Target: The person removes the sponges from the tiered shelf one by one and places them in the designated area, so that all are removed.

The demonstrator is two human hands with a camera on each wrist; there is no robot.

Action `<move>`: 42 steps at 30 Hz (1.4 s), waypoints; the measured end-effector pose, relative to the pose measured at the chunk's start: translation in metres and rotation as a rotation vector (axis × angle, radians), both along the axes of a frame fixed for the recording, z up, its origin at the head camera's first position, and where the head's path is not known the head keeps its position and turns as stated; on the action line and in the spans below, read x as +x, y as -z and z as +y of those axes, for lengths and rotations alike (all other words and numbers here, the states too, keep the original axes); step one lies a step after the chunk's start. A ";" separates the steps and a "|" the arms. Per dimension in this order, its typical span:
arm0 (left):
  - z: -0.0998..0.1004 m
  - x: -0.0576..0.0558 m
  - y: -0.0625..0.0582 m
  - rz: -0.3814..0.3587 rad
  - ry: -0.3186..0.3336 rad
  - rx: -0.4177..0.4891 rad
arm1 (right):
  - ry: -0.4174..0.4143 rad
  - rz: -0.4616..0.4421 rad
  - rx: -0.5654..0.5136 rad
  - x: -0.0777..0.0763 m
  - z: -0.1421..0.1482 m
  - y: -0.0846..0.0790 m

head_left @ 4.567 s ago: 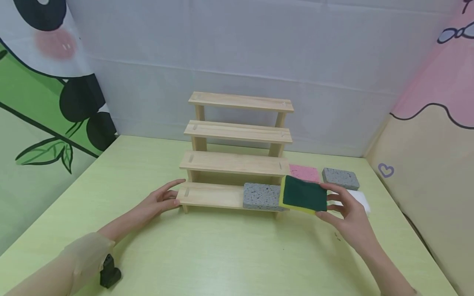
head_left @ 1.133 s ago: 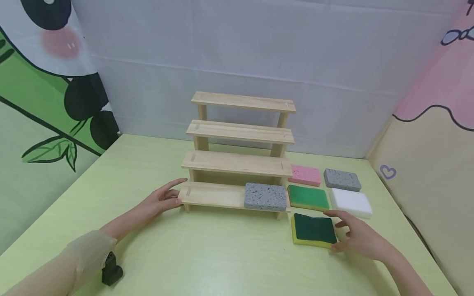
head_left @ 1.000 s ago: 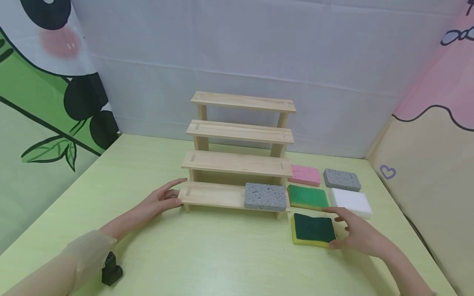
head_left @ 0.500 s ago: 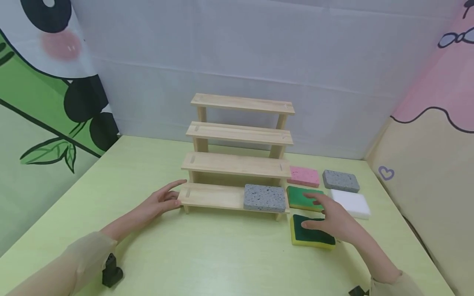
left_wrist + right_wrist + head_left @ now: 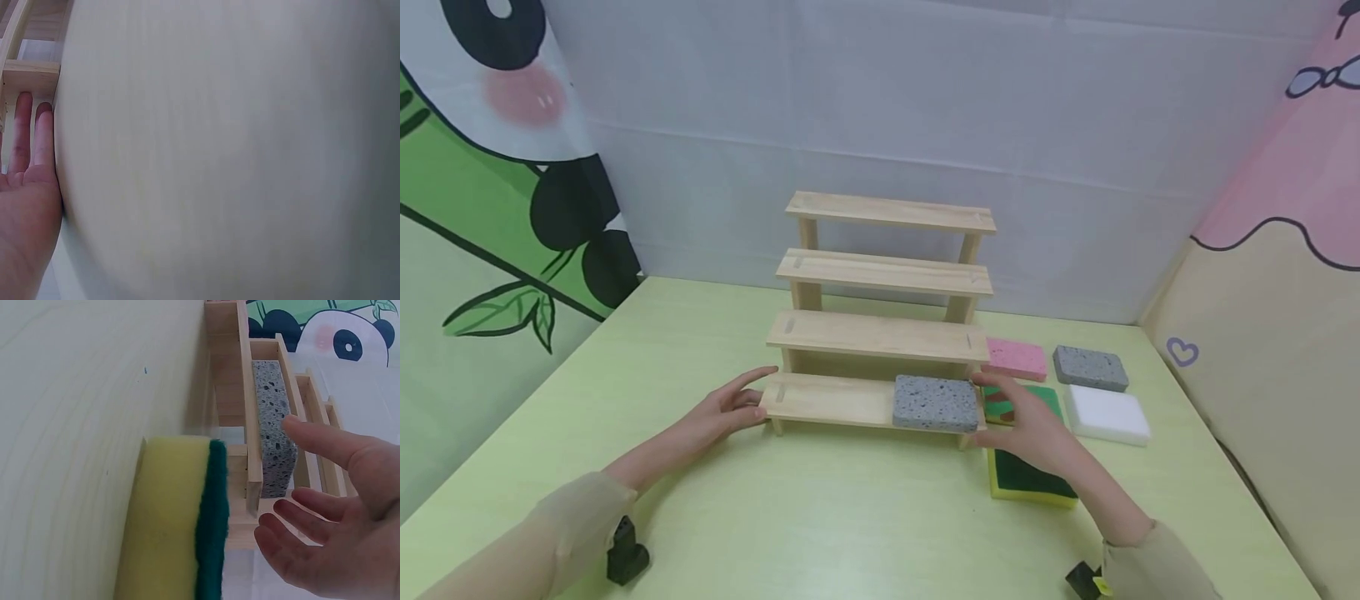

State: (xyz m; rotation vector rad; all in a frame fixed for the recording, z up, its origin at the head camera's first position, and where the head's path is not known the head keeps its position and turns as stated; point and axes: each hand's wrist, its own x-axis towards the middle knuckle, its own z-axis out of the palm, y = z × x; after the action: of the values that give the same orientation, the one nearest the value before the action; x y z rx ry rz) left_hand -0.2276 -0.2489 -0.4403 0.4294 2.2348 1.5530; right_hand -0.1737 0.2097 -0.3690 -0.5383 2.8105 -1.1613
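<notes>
A tiered wooden rack (image 5: 880, 332) stands on the table, and a speckled grey sponge (image 5: 935, 403) lies at the right end of its lowest shelf. My left hand (image 5: 722, 410) touches that shelf's left end; in the left wrist view its fingers (image 5: 22, 134) are extended, one tip against the wood. My right hand (image 5: 1033, 429) is at the grey sponge's right end, thumb and fingers spread around it, without a clear grip. In the right wrist view the thumb is close to the sponge; contact is hard to tell. Below the right hand lies a yellow scouring sponge (image 5: 1030, 482) with a dark green pad, partly hidden.
Right of the rack, a green sponge (image 5: 1047, 397) is partly covered by the right hand. Behind it lies a pink sponge (image 5: 1017, 358). Further right are another grey sponge (image 5: 1090, 367) and a white sponge (image 5: 1107, 414). A cloth wall (image 5: 895, 100) rises behind the rack.
The right hand held the yellow and dark green scouring sponge, then let it go on the table. Since then it has moved left to the grey sponge. The left hand has stayed put.
</notes>
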 end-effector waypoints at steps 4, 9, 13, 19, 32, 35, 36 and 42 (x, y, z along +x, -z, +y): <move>-0.001 0.000 0.001 0.006 -0.001 0.000 | -0.007 -0.019 -0.009 -0.004 -0.004 0.002; -0.002 0.002 0.000 0.007 0.007 -0.001 | 0.008 -0.031 0.001 -0.007 -0.005 0.003; -0.002 0.002 -0.001 0.012 0.006 -0.002 | 0.020 -0.024 0.012 -0.009 -0.006 0.003; -0.001 0.002 0.000 0.008 0.009 0.004 | 0.024 -0.010 0.043 -0.010 -0.006 0.004; 0.000 0.003 -0.001 0.005 0.002 -0.006 | 0.046 0.000 0.042 -0.007 -0.007 0.003; 0.000 0.002 -0.001 0.011 0.006 -0.002 | 0.058 0.002 0.038 -0.007 -0.007 0.003; 0.000 0.002 -0.001 0.012 0.008 -0.003 | 0.063 -0.001 0.036 -0.007 -0.006 0.003; 0.000 0.000 -0.001 0.005 0.007 -0.001 | 0.076 -0.012 0.019 -0.005 -0.004 0.004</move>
State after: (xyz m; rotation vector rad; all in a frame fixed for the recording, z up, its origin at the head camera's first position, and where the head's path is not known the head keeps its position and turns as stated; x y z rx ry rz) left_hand -0.2276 -0.2486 -0.4394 0.4413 2.2358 1.5484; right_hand -0.1790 0.2052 -0.3726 -0.4252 2.8518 -1.1457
